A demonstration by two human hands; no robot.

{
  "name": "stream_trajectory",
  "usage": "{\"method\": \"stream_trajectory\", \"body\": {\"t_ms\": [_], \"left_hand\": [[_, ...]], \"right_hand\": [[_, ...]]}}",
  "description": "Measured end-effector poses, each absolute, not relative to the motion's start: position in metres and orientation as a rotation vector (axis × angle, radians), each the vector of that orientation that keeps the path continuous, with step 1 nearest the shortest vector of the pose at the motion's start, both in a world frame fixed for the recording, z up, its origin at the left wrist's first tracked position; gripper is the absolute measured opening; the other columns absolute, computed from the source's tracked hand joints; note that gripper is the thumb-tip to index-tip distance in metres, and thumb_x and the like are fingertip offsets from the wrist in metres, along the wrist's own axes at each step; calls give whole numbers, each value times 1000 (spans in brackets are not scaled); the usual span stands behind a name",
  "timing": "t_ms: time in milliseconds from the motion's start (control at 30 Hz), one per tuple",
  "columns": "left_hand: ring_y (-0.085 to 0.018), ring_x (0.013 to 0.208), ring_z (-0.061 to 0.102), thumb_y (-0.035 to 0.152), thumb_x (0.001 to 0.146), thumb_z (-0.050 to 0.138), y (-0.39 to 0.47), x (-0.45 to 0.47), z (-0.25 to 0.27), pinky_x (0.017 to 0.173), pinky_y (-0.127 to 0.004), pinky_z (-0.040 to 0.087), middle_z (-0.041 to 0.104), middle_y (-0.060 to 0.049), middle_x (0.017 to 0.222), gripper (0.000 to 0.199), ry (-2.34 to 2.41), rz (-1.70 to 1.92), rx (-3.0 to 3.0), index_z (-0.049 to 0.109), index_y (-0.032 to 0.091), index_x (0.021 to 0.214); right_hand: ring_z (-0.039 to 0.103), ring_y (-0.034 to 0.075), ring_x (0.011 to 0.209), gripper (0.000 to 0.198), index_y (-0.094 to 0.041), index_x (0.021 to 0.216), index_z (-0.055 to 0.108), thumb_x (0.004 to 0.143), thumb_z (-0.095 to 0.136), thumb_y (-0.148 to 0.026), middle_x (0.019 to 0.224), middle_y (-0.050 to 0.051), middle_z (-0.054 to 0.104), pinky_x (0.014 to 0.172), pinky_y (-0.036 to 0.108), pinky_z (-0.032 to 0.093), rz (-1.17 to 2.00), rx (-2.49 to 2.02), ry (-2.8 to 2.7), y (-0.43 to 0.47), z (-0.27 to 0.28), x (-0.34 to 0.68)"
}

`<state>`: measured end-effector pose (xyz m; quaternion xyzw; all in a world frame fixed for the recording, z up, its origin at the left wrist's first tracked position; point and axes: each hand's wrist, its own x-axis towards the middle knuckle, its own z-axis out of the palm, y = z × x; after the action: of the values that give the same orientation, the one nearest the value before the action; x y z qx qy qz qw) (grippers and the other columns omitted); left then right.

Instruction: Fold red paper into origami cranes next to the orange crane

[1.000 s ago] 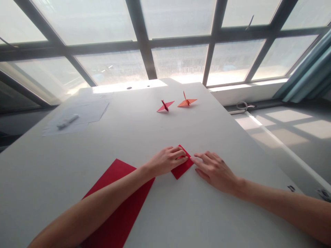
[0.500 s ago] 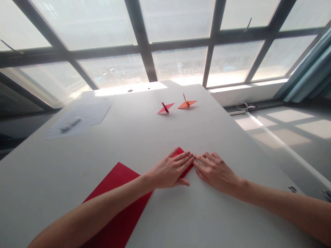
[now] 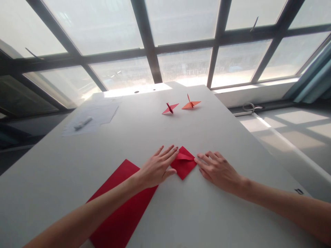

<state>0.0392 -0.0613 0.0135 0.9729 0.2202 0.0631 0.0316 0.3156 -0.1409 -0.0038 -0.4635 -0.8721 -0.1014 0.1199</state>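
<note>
A small folded square of red paper [image 3: 184,168] lies on the white table [image 3: 222,220], one corner pointing toward me. A loose flap stands slightly raised across its upper half. My left hand [image 3: 157,167] is open, fingers stretched out, its fingertips at the square's left edge. At the right corner, my right hand [image 3: 218,170] has its fingers bent together and pinches the paper's tip. Under my left forearm rests a larger red sheet [image 3: 124,213], partly covered by the arm.
Farther back stand a red paper crane [image 3: 170,108] and an orange paper crane [image 3: 191,104]. White sheets [image 3: 108,115] with a white stick-like object [image 3: 82,123] on them lie at the left. Windows [image 3: 186,65] rise behind the table; a blue curtain [image 3: 315,77] hangs at right.
My left hand has slid left off the middle of the folded square, uncovering it and its raised flap. My right hand stays at the right corner. The view has shifted slightly.
</note>
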Motion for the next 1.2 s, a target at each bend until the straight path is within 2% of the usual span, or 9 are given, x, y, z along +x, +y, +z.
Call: {"method": "stream_trajectory", "body": {"t_ms": [133,300,467,667,733,800,900,1033,1200], "left_hand": [[-28,150,15,67,94,34,-72,72,8,121,-48,11,22,-13,160,83,554,149,2967,14,17,156],[-23,149,20,60,98,30,-75,63,2,121,-43,13,23,-12,159,73,571,102,2938,13,19,157],[-23,147,25,59,98,34,-77,40,3,121,-45,13,29,-13,157,72,673,133,2960,19,17,155],[-26,146,29,60,98,30,-77,41,2,117,-41,26,33,-13,156,70,865,138,2930,28,16,152],[-27,147,26,65,95,29,-81,51,5,118,-43,24,33,-16,156,78,916,200,2952,26,13,153],[-27,149,17,69,93,28,-88,67,7,121,-46,15,28,-15,158,82,881,242,2985,22,14,154],[-27,150,12,73,91,25,-98,94,5,122,-48,6,27,-11,159,84,796,285,3004,27,17,153],[-28,150,13,75,90,24,-103,106,-5,122,-49,2,28,-13,158,87,890,275,2993,31,13,151],[-27,150,12,72,92,27,-99,88,-8,121,-52,2,29,-9,159,79,1033,260,2997,35,19,150]], "right_hand": [[57,25,99,32,-18,124,60,92,55,-18,118,11,66,82,39,39,-302,-1346,-2540,-141,-5,315],[57,26,100,33,-19,124,60,91,56,-16,121,10,65,84,40,39,-285,-1347,-2530,-141,-7,315],[56,26,100,35,-20,126,59,92,55,-16,124,9,64,84,41,38,-267,-1361,-2549,-141,-7,315],[56,25,101,36,-22,128,58,92,55,-18,124,8,64,84,40,38,-262,-1377,-2556,-141,-7,316],[56,25,101,35,-22,127,58,92,55,-19,123,8,64,84,39,38,-269,-1380,-2556,-141,-8,315],[56,25,101,33,-21,126,59,93,54,-19,123,9,64,85,39,39,-283,-1382,-2556,-141,-8,315],[56,26,102,26,-19,118,62,94,53,-19,121,10,64,86,40,39,-300,-1380,-2569,-142,-8,314],[56,27,102,29,-18,121,61,94,54,-19,121,11,64,87,41,39,-310,-1384,-2573,-143,-6,315],[56,27,102,34,-19,125,59,92,55,-16,123,11,63,84,41,39,-290,-1381,-2582,-142,-8,316]]}}
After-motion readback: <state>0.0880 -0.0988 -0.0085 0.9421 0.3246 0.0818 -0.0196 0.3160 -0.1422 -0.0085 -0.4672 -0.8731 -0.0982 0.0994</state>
